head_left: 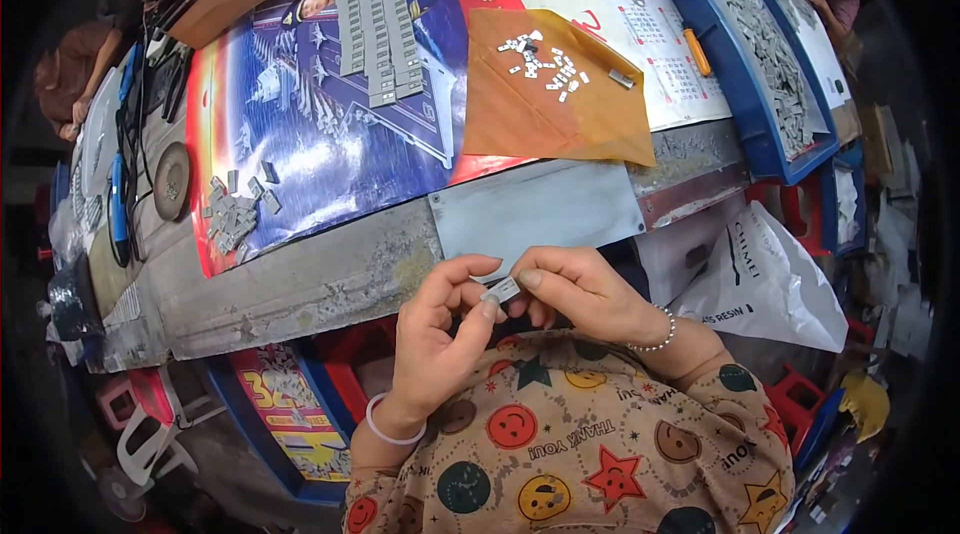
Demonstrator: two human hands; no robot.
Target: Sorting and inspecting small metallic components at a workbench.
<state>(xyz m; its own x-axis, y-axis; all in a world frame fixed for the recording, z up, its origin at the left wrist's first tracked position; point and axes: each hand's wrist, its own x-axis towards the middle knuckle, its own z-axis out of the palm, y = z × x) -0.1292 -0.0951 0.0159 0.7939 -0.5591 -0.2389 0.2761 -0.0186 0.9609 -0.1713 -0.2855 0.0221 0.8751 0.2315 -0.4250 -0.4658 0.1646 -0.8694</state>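
Observation:
A small grey rectangular block is pinched between both hands, just off the table's near edge. My left hand is closed on the block's lower left end with thumb and finger. At the block's right end, the thumb and fingers of my right hand are pressed together on it. Beyond the hands, an orange-brown sheet carries scattered tiny white and dark parts. Long rows of similar grey blocks lie on a glossy poster. Loose grey blocks are heaped at the left.
A blue bin full of grey pieces stands at the right, near an orange-handled tool. Blue-handled soldering-iron-like tools with cables and a round dish lie left. A white plastic bag hangs at the right edge. Other people sit at the far corners.

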